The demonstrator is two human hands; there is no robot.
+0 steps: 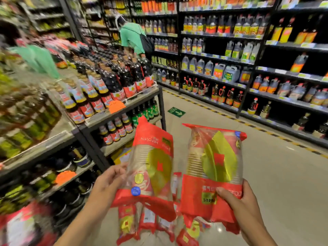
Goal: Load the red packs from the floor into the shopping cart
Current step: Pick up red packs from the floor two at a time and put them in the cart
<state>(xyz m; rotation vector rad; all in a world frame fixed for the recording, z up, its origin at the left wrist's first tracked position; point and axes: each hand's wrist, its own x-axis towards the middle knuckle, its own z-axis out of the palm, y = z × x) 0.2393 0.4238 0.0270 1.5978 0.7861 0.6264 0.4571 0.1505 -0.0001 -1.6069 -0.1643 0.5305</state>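
Both hands are gripping red packs at lower centre, left hand (108,181) clamping one pack (152,167), right hand (239,197) another (214,167), more lying on floor (284,174) below; probably light, crinkly, best held by bottom edge.

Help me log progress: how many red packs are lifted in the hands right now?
2: one pack in the left hand, one pack in the right hand. More lie on the floor below, partly hidden.
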